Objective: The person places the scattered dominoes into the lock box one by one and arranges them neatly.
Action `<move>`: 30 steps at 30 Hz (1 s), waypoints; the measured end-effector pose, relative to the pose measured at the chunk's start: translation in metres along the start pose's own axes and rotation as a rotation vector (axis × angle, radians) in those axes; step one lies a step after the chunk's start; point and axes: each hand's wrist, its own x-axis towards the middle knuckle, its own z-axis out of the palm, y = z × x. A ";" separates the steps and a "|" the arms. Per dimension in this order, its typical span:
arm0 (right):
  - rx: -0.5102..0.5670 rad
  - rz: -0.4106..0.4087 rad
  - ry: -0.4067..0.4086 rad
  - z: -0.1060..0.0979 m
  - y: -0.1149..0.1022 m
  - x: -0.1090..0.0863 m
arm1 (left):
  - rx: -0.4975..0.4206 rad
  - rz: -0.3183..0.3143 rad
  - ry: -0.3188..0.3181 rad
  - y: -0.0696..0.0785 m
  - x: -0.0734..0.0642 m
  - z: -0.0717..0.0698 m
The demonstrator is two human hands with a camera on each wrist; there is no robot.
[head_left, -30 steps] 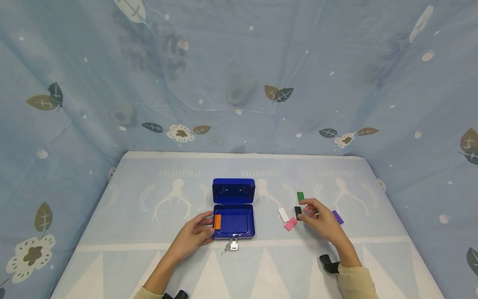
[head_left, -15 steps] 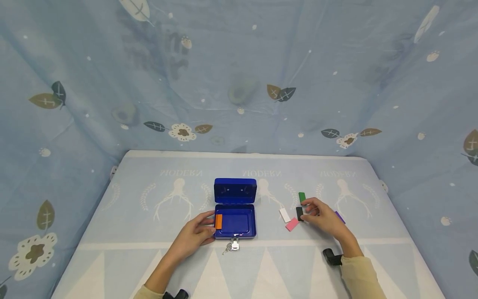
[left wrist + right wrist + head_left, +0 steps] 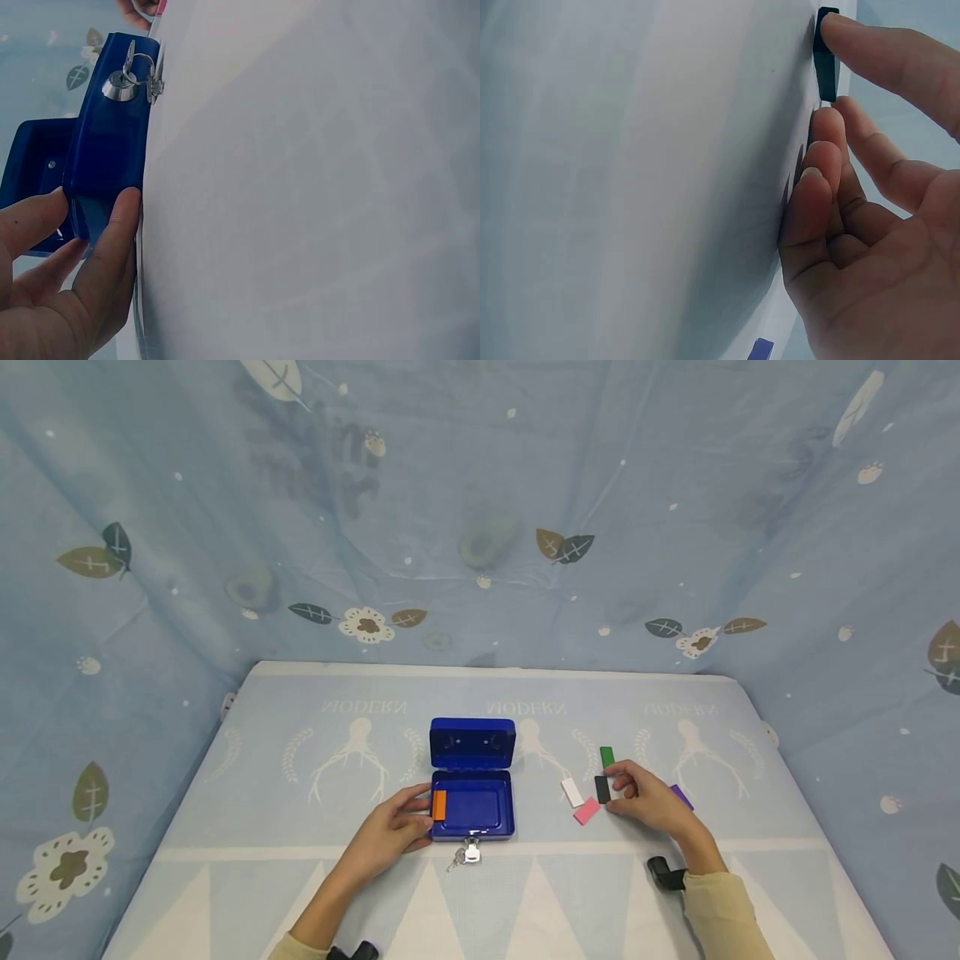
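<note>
The black block lies just beside the parted right fingers while left fingers grip the blue box.

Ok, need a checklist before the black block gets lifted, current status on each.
1. Lid open: ok, raised at the back of the blue box.
2. Box steadied: ok, left hand holds its left side.
3. Orange block inside: ok, at the left end.
4. Black block boxed: not ok, on the table, right of the box.
5. Right hand gripping black block: cannot tell; fingertips close to it, firm hold unclear.
</note>
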 end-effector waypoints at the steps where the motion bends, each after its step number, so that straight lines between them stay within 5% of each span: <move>1: -0.004 -0.002 0.001 0.000 0.001 0.000 | -0.001 0.000 -0.001 0.000 0.000 0.000; 30: -0.055 0.019 0.044 0.002 -0.003 -0.001 | -0.009 0.003 -0.010 -0.002 0.001 0.000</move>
